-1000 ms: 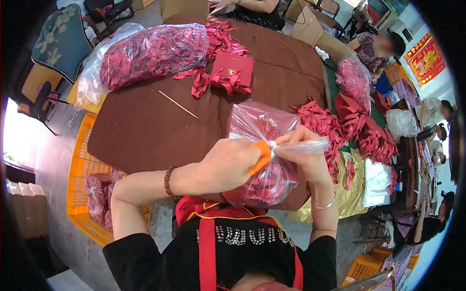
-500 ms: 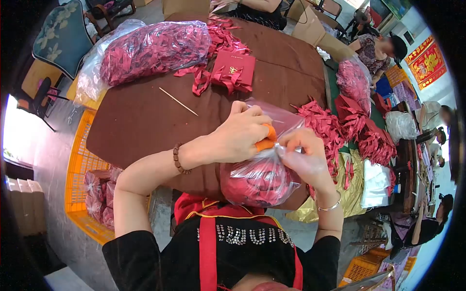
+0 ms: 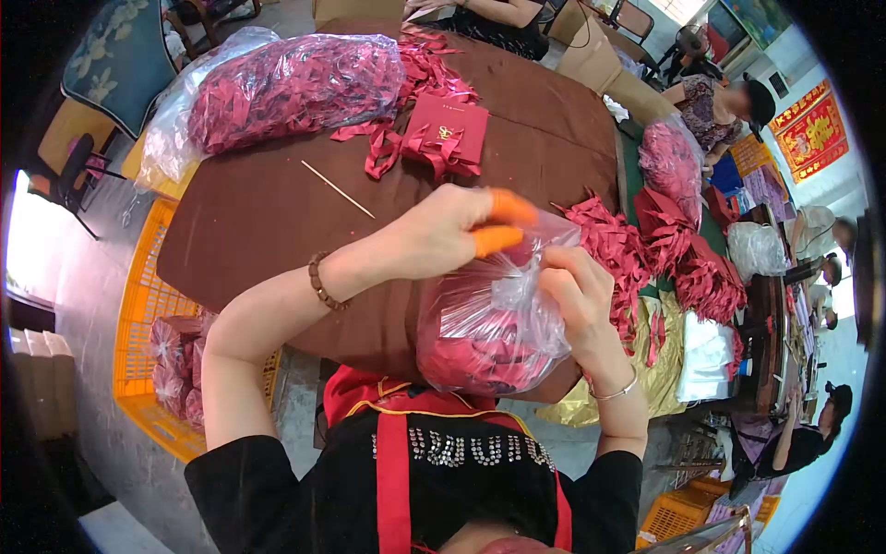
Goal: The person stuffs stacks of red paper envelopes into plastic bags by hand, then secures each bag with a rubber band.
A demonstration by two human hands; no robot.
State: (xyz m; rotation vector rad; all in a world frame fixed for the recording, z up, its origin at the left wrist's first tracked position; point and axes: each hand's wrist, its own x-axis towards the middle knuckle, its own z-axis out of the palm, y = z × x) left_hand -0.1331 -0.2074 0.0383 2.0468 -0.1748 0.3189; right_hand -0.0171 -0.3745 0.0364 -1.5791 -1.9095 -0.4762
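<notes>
A clear plastic bag (image 3: pixel 489 346) full of red ribbon pieces rests at the near edge of the brown-covered table (image 3: pixel 249 222). My right hand (image 3: pixel 577 291) is closed on the bag's gathered neck, at its right side. Just above the neck and to the left is my left hand (image 3: pixel 452 231), with orange coverings on two fingers; its fingers look stretched out and apart, slightly blurred. Wooden beads circle the left wrist. Whether the left fingers touch the loose plastic behind them cannot be made out.
A large bag of red ribbons (image 3: pixel 295 92), a red box (image 3: pixel 448 134) and a thin stick (image 3: pixel 337 189) lie farther back. Red ribbon heaps (image 3: pixel 609 245) lie right. An orange crate (image 3: pixel 138 369) stands at lower left. A person (image 3: pixel 706 111) sits at back right.
My left hand has come off the bag's neck, its orange-covered fingers now spread. My right hand has closed at the neck, and the gathered plastic there shows more.
</notes>
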